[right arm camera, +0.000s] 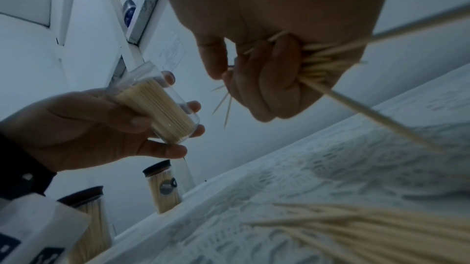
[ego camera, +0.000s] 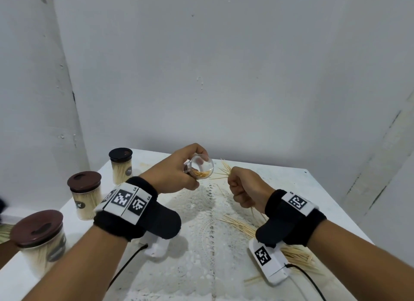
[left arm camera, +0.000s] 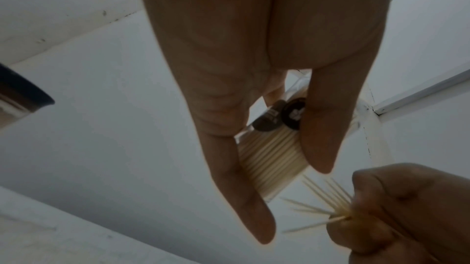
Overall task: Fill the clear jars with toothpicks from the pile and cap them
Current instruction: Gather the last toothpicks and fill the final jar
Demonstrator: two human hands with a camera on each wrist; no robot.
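Observation:
My left hand [ego camera: 177, 170] grips an uncapped clear jar [ego camera: 200, 169], tilted with its mouth toward me and the right hand; toothpicks fill its lower part. The right wrist view shows the same jar [right arm camera: 157, 107] partly packed with toothpicks. My right hand [ego camera: 245, 187] is a fist around a bundle of toothpicks [ego camera: 223, 172] whose tips fan out toward the jar's mouth, a short gap away. In the left wrist view the bundle [left arm camera: 328, 204] sits just below the jar [left arm camera: 269, 159]. The loose pile of toothpicks [ego camera: 291, 251] lies on the table under my right wrist.
Three filled jars with brown caps stand along the table's left side: a far one [ego camera: 121, 165], a middle one [ego camera: 85, 194] and a near one [ego camera: 40, 240]. A white lace cloth [ego camera: 201, 233] covers the table's middle. White walls close in behind and on both sides.

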